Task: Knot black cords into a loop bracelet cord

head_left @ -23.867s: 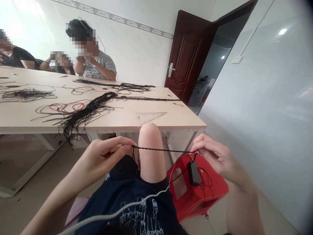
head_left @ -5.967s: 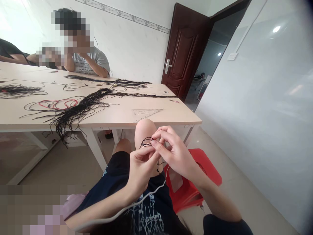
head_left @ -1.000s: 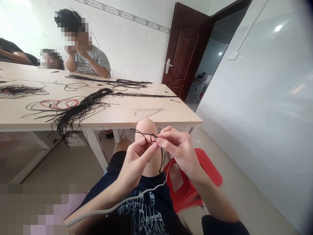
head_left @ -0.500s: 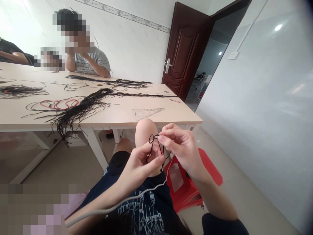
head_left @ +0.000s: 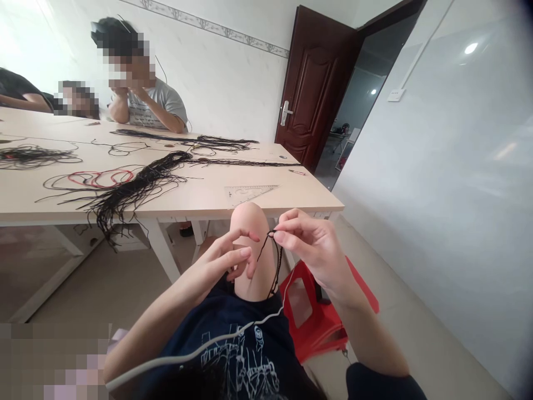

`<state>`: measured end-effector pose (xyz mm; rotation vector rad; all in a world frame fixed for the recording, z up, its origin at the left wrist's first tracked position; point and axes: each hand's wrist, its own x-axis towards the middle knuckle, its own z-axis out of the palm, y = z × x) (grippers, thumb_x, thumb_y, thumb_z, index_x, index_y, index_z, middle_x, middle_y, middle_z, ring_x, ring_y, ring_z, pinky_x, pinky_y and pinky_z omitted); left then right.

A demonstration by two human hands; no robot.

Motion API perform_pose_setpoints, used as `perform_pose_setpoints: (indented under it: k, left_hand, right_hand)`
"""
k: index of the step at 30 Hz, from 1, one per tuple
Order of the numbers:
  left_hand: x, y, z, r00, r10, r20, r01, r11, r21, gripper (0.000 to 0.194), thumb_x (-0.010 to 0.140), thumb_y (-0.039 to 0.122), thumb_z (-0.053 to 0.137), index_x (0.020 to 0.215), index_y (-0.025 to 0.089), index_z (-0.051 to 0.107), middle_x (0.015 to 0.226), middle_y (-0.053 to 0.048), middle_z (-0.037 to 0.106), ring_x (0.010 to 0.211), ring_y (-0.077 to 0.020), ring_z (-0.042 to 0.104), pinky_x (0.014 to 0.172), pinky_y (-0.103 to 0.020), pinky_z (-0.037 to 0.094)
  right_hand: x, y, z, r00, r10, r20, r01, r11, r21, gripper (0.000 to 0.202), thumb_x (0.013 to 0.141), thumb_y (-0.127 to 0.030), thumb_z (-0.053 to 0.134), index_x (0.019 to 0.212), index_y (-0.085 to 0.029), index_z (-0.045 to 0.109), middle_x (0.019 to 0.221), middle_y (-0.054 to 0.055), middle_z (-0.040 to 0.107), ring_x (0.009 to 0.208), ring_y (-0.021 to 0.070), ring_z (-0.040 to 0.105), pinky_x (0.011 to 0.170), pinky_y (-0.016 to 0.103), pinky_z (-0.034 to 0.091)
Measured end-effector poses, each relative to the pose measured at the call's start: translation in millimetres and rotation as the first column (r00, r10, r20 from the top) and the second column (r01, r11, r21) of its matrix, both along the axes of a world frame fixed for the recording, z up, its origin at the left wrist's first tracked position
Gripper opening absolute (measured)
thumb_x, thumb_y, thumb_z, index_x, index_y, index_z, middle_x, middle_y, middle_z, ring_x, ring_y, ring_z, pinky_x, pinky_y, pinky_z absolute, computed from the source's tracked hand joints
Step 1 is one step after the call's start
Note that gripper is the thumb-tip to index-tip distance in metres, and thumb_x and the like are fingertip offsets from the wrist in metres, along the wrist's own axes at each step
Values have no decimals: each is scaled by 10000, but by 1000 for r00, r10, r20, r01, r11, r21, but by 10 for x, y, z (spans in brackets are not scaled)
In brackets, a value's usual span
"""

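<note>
Between thumb and fingertips, my right hand pinches a thin black cord near its top. A small loop shows at the pinch; a braided length dangles below it over my bare knee, and a short loose end slants down to the left. My left hand is just left of the cord, its fingers apart and curved, holding nothing that I can see. A pale cable runs across my lap, in front of my dark printed shirt.
On the table lie a thick bundle of black cords, red cord and a clear set square. A red plastic stool stands at my right. A person in a grey shirt sits across the table.
My left hand has let go of the cord and moved left, fingers spreading. The wide loop beside the pinch is gone, with a loose end there now. My right hand keeps its pinch.
</note>
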<state>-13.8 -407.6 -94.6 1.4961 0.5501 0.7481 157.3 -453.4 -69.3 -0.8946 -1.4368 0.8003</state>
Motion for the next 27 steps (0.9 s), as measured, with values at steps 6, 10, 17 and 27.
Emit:
perform_pose_setpoints:
  k: [6,10,17,27]
  left_hand:
    - [120,-5,59,995,97,-36,-78,933,351,192,810,352,542,760,168,560,644,0,501,622,-127,445,572,-263,361]
    - [132,-53,72,956,275,104,-287,801,525,167,834,299,533,732,173,573,767,-30,543,718,-145,497,626,-271,403]
    - [130,-132,10,928,209,308,-310,893,326,126,891,280,465,810,205,525,635,30,457,531,-80,434,505,-222,357]
    - [205,-126,94,942,244,229,-314,883,348,116,849,302,537,833,208,604,627,30,446,546,-82,356,501,-214,308]
  right_hand:
    - [-8,5,-9,1000,18,18,-18,1000,-12,74,734,-213,660,742,-248,725,776,-14,534,636,85,450,560,240,354]
    - [-7,-3,-14,1000,2,4,-2,1000,7,82,729,-199,662,746,-247,725,776,-13,544,632,84,464,557,237,368]
    - [-22,-36,8,999,-19,-44,20,999,26,112,719,-160,669,739,-252,730,784,-18,567,676,81,523,571,214,410]
    - [-61,-14,5,992,71,-108,-75,997,-30,148,716,-137,662,706,-265,735,733,-27,546,670,80,508,566,216,395]
